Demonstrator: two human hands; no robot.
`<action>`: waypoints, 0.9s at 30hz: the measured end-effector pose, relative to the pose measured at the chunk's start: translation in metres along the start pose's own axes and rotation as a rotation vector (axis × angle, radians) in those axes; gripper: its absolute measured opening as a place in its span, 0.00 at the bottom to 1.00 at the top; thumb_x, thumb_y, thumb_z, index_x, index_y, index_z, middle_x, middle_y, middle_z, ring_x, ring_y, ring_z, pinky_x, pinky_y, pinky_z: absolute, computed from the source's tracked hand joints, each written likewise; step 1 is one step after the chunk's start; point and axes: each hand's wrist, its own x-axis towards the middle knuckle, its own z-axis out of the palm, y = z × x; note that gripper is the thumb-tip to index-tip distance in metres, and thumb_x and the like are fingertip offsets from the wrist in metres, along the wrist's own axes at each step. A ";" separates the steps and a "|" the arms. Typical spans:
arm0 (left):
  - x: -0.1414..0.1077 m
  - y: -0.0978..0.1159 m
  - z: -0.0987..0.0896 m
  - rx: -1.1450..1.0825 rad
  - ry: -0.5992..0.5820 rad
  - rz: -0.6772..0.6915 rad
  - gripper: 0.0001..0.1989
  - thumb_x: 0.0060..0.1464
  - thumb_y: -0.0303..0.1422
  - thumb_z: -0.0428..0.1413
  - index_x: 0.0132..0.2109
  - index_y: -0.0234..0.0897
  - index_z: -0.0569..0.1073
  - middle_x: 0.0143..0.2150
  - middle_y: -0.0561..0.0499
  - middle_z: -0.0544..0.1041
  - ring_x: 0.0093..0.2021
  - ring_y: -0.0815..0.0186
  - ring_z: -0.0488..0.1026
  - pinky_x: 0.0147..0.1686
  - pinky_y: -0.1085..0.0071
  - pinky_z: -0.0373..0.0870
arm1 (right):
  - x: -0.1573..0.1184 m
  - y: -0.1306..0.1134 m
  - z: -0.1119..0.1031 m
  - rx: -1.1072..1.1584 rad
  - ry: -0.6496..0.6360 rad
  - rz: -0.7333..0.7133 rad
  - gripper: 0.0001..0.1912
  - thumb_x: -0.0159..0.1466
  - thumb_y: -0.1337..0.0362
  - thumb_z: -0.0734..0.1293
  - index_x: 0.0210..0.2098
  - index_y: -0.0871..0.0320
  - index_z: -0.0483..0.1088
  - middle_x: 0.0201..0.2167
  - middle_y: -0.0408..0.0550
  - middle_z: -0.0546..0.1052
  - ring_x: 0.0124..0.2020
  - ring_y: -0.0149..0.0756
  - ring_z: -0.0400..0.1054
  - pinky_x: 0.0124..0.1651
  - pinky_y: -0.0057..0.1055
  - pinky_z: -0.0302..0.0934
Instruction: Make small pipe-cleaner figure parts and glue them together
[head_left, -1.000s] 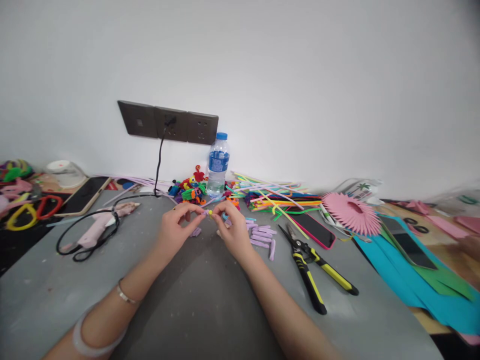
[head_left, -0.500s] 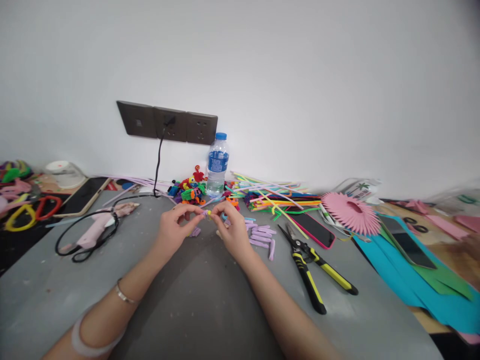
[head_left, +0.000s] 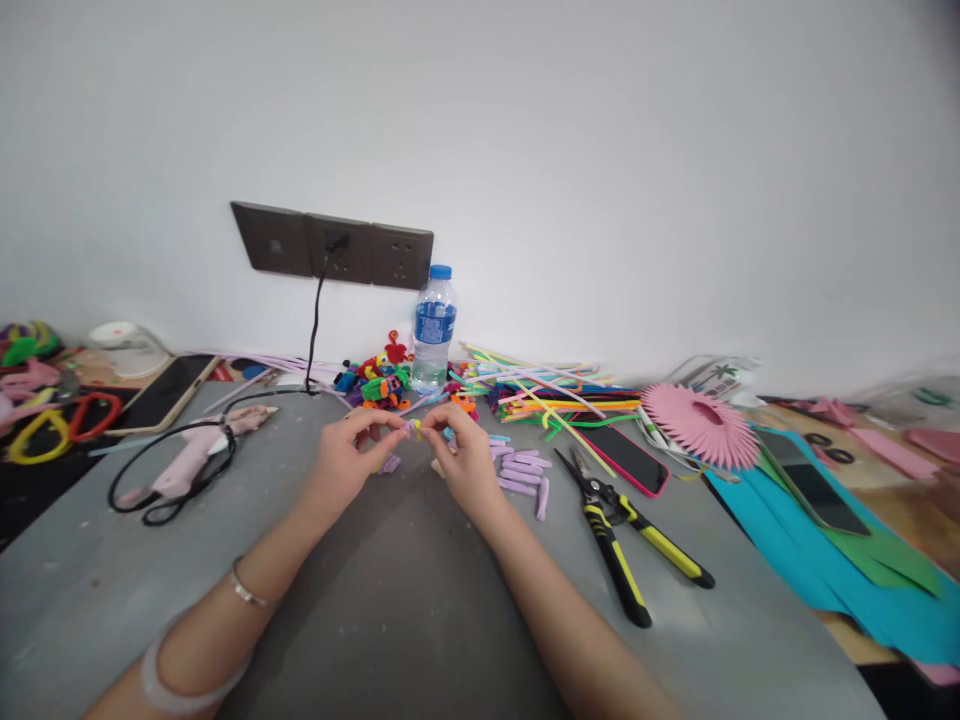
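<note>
Between my two hands is a small purple and yellow pipe cleaner piece (head_left: 411, 427), partly covered by fingertips. My left hand (head_left: 351, 455) pinches its purple end between thumb and forefinger. The yellow side is pinched by my right hand (head_left: 463, 455). Just right of that hand lie several short folded purple pipe cleaners (head_left: 523, 472). One more purple bit (head_left: 390, 463) rests under my left fingers. Behind the hands sits a heap of small colourful pipe cleaner figures (head_left: 381, 380).
Pliers-like cutters (head_left: 611, 510) with yellow and black handles lie spread at right, by a pink-edged phone (head_left: 626, 455). Long pipe cleaners (head_left: 547, 385) and a water bottle (head_left: 434, 330) stand along the wall. A pink glue gun (head_left: 186, 465) with a looped cord lies left.
Hardly anything differs. Both hands keep their pinch on the small piece, and the whole view has shifted very slightly.
</note>
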 end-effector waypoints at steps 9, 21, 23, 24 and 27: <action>-0.001 0.002 0.000 -0.006 0.007 -0.002 0.06 0.50 0.35 0.62 0.31 0.38 0.80 0.27 0.53 0.79 0.24 0.70 0.66 0.25 0.74 0.62 | 0.000 0.000 0.000 -0.013 0.003 0.017 0.05 0.64 0.67 0.63 0.31 0.56 0.67 0.30 0.45 0.73 0.33 0.35 0.66 0.39 0.31 0.61; 0.001 0.004 -0.001 0.009 0.037 -0.007 0.06 0.51 0.35 0.60 0.32 0.38 0.78 0.28 0.53 0.79 0.24 0.70 0.66 0.26 0.74 0.63 | 0.000 0.006 0.000 0.050 0.100 0.039 0.03 0.63 0.68 0.63 0.34 0.56 0.68 0.31 0.45 0.73 0.34 0.35 0.67 0.40 0.31 0.61; 0.001 0.003 -0.001 -0.015 0.057 -0.021 0.05 0.50 0.35 0.61 0.32 0.37 0.77 0.28 0.53 0.78 0.24 0.70 0.65 0.25 0.75 0.63 | -0.001 0.007 0.001 0.061 0.117 0.040 0.02 0.63 0.68 0.64 0.35 0.56 0.69 0.31 0.45 0.74 0.34 0.35 0.67 0.40 0.31 0.61; 0.001 0.003 -0.001 -0.026 0.062 -0.027 0.05 0.50 0.35 0.61 0.33 0.37 0.77 0.28 0.53 0.78 0.24 0.70 0.65 0.25 0.75 0.63 | -0.001 0.007 0.002 0.062 0.112 0.038 0.02 0.63 0.69 0.64 0.35 0.56 0.69 0.31 0.45 0.74 0.34 0.35 0.67 0.40 0.31 0.61; 0.001 0.003 -0.001 -0.038 0.050 -0.034 0.07 0.50 0.36 0.61 0.34 0.37 0.78 0.30 0.53 0.79 0.24 0.70 0.66 0.26 0.75 0.63 | -0.001 0.006 0.003 0.054 0.083 0.033 0.02 0.63 0.68 0.65 0.34 0.56 0.70 0.31 0.45 0.74 0.34 0.34 0.67 0.39 0.31 0.61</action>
